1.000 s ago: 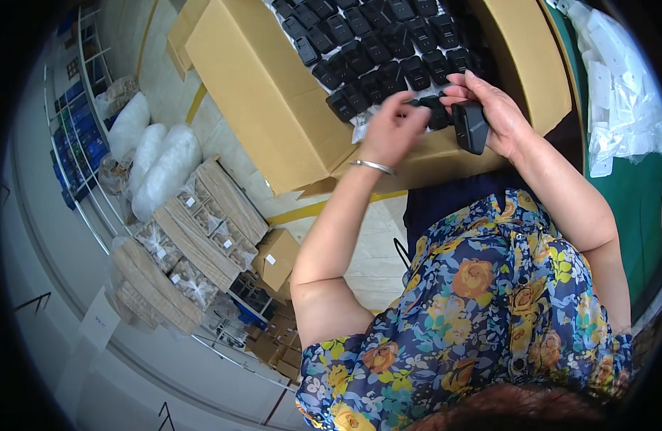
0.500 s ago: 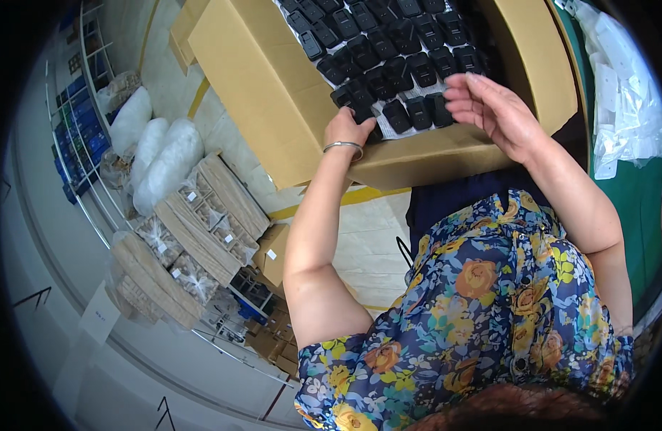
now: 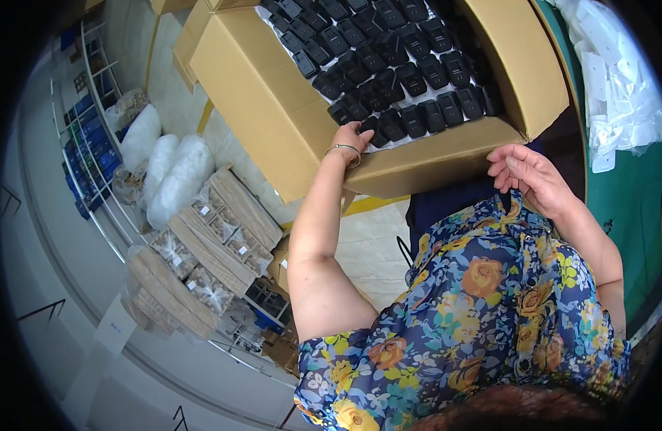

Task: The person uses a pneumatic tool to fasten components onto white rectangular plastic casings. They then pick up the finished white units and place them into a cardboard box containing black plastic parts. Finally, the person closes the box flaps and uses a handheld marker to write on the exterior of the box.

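An open cardboard box [image 3: 446,164] holds rows of small black plastic devices [image 3: 411,79], standing close together on white sheeting. My left hand [image 3: 347,138], with a silver bracelet at the wrist, reaches over the near left corner. Its bent fingers grip a black device [image 3: 375,132] at the end of the nearest row; part of the grip is hidden. Outside the box, by its near right corner, my right hand [image 3: 530,177] hangs in front of my flowered shirt. Its fingers are loosely bent and apart, with nothing visible in them.
To the right, clear plastic bags with white parts [image 3: 609,86] lie on a green surface [image 3: 625,230]. At left, wrapped cardboard dividers [image 3: 209,230], white plastic-wrapped rolls [image 3: 178,179] and a metal rack with blue bins [image 3: 94,144] stand on the floor. A box flap [image 3: 255,108] slopes out leftward.
My right hand has drawn back out of the box toward my body. The nearest row now has more devices at its right end. My left hand stays at the near left corner, slightly shifted.
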`<state>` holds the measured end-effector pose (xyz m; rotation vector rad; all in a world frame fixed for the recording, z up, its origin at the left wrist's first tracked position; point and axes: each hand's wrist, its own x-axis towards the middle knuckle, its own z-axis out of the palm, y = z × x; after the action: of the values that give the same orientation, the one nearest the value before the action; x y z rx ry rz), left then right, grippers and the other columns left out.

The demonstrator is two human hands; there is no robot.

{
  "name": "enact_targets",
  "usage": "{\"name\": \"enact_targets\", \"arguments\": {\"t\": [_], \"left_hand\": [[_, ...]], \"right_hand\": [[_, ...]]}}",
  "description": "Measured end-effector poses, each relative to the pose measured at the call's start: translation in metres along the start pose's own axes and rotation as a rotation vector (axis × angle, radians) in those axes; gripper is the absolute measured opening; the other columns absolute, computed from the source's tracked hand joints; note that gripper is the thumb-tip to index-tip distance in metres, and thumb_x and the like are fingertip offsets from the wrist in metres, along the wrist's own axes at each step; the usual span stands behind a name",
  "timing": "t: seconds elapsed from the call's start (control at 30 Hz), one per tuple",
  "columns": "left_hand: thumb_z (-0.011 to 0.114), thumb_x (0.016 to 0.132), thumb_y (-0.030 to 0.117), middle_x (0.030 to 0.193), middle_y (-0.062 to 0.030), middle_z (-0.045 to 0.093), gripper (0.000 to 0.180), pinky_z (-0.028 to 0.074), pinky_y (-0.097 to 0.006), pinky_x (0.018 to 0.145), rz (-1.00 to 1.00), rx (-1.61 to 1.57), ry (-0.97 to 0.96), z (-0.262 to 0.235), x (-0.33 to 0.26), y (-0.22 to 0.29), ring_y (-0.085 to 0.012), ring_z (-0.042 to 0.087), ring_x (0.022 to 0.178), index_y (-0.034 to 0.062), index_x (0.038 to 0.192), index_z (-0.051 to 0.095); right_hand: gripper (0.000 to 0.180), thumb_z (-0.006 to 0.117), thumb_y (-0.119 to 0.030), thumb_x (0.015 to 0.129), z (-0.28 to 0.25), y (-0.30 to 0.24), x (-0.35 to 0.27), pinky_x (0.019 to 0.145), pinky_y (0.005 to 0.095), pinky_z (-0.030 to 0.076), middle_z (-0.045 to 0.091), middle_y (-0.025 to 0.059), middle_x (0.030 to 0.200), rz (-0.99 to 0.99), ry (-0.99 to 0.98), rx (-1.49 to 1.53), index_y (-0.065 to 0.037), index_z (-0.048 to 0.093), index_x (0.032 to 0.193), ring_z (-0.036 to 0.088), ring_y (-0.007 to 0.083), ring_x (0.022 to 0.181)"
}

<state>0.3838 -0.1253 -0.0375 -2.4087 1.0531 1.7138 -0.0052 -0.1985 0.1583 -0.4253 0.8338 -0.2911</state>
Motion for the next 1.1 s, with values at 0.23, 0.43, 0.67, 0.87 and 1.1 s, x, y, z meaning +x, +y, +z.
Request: {"name": "enact_targets", "arguments": {"t": [0.23,0.43,0.67,0.87,1.1], "left_hand": [[0.052,0.081,0.000,0.081,-0.0090,0.061,0.029,0.048,-0.029,0.054,-0.107,0.372,-0.163,-0.022,-0.016,0.020,-0.0166,0.059,0.064,0.0013,0.109,0.056],[0.050,0.081,0.016,0.099,-0.0156,0.061,0.029,0.046,-0.036,0.081,0.080,0.857,-0.293,-0.029,-0.058,0.051,-0.0330,0.058,0.091,0.0144,0.107,0.062],[0.050,0.081,0.023,0.096,-0.0136,0.063,0.024,0.047,-0.038,0.079,0.030,1.001,-0.318,-0.024,-0.072,0.078,-0.0321,0.059,0.089,0.0159,0.100,0.064],[0.051,0.080,0.023,0.090,-0.0134,0.063,0.019,0.047,-0.040,0.075,0.229,1.068,-0.362,-0.027,-0.076,0.047,-0.0328,0.059,0.085,0.0139,0.088,0.065],[0.055,0.082,0.026,0.088,-0.0144,0.061,0.021,0.046,-0.039,0.070,0.368,0.806,0.035,-0.055,-0.112,0.127,-0.0330,0.058,0.082,0.0086,0.090,0.063]], "right_hand": [[0.031,0.049,-0.026,0.090,0.009,0.000,0.005,0.072,0.0226,0.044,0.057,0.0041,0.092,0.055,-0.026,-0.078,-0.002,0.052,0.109,0.053,0.0088,0.079],[0.027,0.048,-0.020,0.091,0.016,-0.006,0.009,0.074,0.0225,0.044,0.057,0.0037,0.093,0.137,-0.059,-0.070,-0.002,0.051,0.110,0.053,0.0081,0.080],[0.025,0.048,-0.015,0.091,0.022,-0.014,0.007,0.077,0.0221,0.043,0.057,0.0039,0.095,0.197,-0.119,-0.053,-0.002,0.049,0.112,0.052,0.0079,0.083],[0.024,0.049,-0.013,0.091,0.023,-0.018,0.004,0.077,0.0218,0.043,0.056,0.0040,0.097,0.200,-0.128,-0.078,-0.002,0.049,0.112,0.052,0.0074,0.085],[0.026,0.053,-0.014,0.089,0.017,-0.013,-0.007,0.077,0.0228,0.044,0.056,0.0044,0.097,0.034,-0.113,-0.167,-0.002,0.050,0.112,0.052,0.0080,0.089]]}}
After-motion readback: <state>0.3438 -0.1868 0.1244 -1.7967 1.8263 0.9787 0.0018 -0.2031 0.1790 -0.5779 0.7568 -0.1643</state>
